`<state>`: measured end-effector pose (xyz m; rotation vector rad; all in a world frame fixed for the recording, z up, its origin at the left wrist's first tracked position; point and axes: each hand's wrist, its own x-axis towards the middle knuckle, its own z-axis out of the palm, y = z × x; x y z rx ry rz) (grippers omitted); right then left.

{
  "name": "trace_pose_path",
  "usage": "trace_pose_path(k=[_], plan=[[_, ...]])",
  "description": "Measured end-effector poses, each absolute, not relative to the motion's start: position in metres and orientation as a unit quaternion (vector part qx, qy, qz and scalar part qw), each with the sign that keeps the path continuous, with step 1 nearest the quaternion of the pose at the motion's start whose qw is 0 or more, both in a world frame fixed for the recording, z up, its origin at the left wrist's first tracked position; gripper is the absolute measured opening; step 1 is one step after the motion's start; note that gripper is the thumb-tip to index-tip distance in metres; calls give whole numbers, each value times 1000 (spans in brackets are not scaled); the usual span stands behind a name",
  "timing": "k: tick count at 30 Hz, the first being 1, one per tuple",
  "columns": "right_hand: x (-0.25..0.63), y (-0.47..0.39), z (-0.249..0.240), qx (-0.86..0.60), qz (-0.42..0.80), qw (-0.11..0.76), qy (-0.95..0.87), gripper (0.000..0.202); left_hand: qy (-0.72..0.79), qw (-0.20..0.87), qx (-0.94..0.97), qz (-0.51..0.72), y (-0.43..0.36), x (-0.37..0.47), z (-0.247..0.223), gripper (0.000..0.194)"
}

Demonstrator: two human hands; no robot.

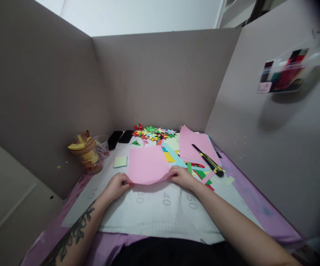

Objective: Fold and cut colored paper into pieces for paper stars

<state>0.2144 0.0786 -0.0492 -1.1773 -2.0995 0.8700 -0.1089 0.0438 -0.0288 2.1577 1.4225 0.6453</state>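
Observation:
A sheet of pink paper (148, 164) is stretched between my two hands, its near edge bowed slightly above the white mat (154, 214) printed with numbers. My left hand (118, 184) pinches the sheet's near left corner. At the near right corner, my right hand (182, 176) grips it between thumb and fingers. A small stack of pale green square paper (120, 162) lies left of the sheet. To the right, a black and yellow utility knife (209, 161) with its blade out rests across more pink sheets (193, 142) and coloured strips.
Folded paper stars (154, 133) are heaped at the back. Two black phones (115, 140) lie left of them, near a brown and yellow cup (86, 153). Cut paper strips (204, 175) scatter at right. Grey partitions (165, 81) enclose the table; a clear pouch (287, 72) hangs on the right one.

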Motion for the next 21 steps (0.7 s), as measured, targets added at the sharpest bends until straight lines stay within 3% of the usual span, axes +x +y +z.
trace_pose_path(k=[6, 21], plan=[[204, 81, -59, -559, 173, 268, -765, 24, 591, 152, 763, 212, 48, -108, -35, 37], [192, 85, -57, -660, 99, 216, -713, 28, 703, 171, 674, 149, 51, -97, -26, 31]])
